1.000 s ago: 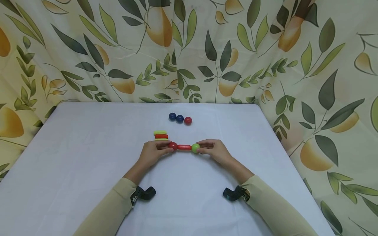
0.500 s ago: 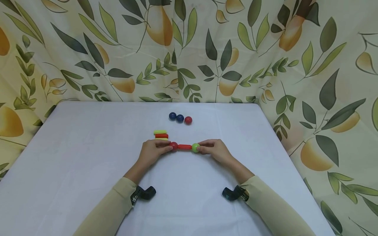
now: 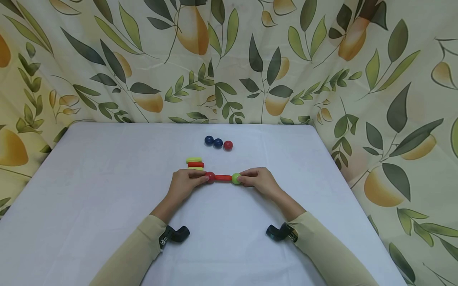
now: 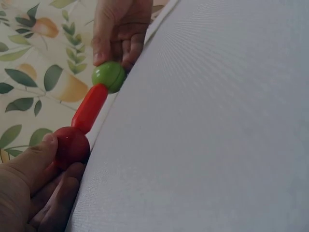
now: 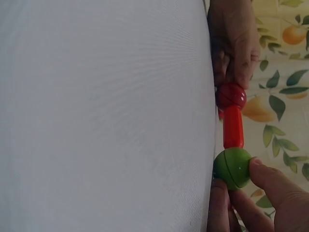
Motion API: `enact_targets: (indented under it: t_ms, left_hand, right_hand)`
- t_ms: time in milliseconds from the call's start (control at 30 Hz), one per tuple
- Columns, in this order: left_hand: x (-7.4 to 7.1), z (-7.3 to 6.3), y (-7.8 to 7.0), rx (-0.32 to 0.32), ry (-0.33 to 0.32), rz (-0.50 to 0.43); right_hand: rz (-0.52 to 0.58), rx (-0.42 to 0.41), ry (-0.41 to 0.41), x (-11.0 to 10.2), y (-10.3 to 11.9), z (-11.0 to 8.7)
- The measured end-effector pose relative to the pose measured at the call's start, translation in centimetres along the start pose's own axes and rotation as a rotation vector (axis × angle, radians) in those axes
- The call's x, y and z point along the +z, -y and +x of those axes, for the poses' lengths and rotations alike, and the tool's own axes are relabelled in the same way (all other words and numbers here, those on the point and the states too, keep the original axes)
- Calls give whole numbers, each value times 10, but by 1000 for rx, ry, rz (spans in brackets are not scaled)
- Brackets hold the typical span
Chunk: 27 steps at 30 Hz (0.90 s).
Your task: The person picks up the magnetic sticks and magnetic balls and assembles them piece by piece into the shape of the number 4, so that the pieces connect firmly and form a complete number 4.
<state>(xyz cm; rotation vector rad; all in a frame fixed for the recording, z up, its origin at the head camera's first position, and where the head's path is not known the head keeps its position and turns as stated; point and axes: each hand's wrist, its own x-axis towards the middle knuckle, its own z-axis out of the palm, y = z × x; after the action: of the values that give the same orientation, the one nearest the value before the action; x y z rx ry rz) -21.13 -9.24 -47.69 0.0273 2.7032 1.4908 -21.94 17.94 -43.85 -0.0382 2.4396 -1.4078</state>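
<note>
A red rod (image 3: 223,178) lies in line between a red ball (image 3: 210,177) and a green ball (image 3: 235,178), its ends meeting both. My left hand (image 3: 183,185) pinches the red ball between thumb and fingers. At the other end, the green ball is held by the thumb and fingers of my right hand (image 3: 260,182). The left wrist view shows the rod (image 4: 90,108) reaching from the red ball (image 4: 71,146) to the green one. In the right wrist view, a thin seam line runs round the green ball (image 5: 233,167).
Behind my left hand lie a yellow-green rod (image 3: 194,160), a red rod (image 3: 195,165) and another yellow-green rod (image 3: 195,168), partly hidden. Farther back sit two dark blue balls (image 3: 209,140) and a red ball (image 3: 228,145). A white cloth covers the table (image 3: 107,178); a patterned curtain (image 3: 229,59) hangs behind.
My right hand and forearm have shifted slightly left with the green ball. The left hand keeps its hold on the red ball, almost unmoved.
</note>
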Motion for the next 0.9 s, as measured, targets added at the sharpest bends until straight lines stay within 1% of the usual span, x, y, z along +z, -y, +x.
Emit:
enact_targets:
  t_ms: [167, 367, 567, 900]
  left_hand:
    - [1, 0, -1, -3, 0, 12]
    - [2, 0, -3, 6, -4, 19]
    - [3, -1, -6, -3, 7, 11]
    - [4, -1, -8, 7, 15, 11]
  right_hand:
    - [-3, -2, 10, -2, 1, 0]
    - [5, -24, 31, -4, 1, 1]
    - [-4, -6, 33, -7, 1, 0]
    - [4, 9, 36, -10, -1, -1]
